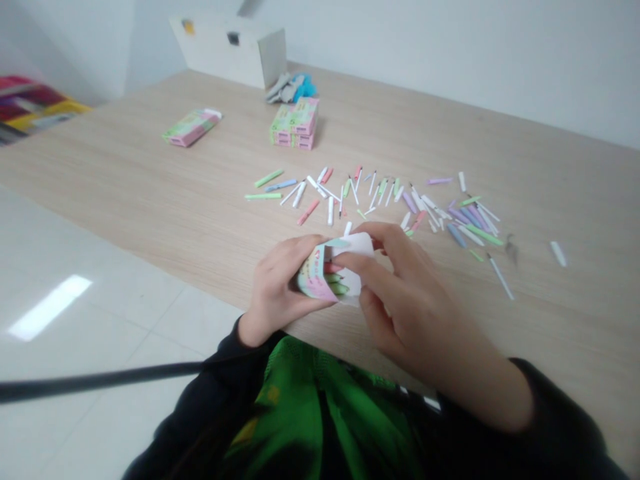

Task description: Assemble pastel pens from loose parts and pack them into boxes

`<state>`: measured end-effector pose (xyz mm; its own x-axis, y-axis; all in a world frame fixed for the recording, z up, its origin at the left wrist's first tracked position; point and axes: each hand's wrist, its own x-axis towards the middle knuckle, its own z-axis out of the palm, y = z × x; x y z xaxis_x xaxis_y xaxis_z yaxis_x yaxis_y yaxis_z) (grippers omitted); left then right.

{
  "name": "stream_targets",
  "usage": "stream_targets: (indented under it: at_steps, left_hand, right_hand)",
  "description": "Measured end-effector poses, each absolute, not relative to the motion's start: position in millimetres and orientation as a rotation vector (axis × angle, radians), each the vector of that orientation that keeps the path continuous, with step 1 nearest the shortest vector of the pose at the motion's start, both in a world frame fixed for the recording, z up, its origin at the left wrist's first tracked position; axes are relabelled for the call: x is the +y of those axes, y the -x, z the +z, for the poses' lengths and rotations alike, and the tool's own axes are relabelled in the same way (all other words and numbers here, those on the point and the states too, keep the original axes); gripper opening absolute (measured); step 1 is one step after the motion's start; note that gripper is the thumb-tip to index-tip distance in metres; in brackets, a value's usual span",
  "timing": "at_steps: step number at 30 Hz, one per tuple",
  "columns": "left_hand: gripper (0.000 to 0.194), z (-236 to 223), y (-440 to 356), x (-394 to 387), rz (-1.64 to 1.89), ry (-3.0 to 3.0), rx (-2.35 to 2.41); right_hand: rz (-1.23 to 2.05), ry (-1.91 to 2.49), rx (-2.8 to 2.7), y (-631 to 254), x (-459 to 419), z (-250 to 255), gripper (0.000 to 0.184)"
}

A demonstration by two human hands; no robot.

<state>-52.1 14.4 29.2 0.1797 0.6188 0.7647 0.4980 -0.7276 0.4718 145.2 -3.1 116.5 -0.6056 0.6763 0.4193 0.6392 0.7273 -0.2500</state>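
My left hand (280,277) is wrapped around a small pink and light-green cardboard box (315,275), held above the table's near edge with its open end towards my right hand. Green and red pencil-like pieces (337,283) show inside the opening. The white inner side of the box flap (363,250) stands out from the end. My right hand (405,287) is at this flap, one finger reaching across the opening and another behind the flap's upper edge. Its thumb is partly hidden. Beyond both hands lie many loose pen parts (330,210), in white, green, red, purple and blue.
Several matching boxes (295,123) are stacked farther back, and another box (193,127) lies to their left. Grey and blue crumpled cloth (295,87) sits beside a white carton (230,53) near the wall. A black strap (100,380) crosses at lower left.
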Motion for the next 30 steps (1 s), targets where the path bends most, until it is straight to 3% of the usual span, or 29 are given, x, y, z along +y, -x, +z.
stream_targets:
  at_steps: [8, 30]
  left_hand:
    - [0.052, 36, 51, 15, 1.59, -2.35, 1.104]
    - [0.055, 31, 55, 16, 1.554, -2.283, 1.148]
  right_hand:
    - [0.166, 0.927, -2.404, -150, -5, 114, 0.038]
    - [0.18, 0.992, -2.416, -153, -15, 102, 0.035]
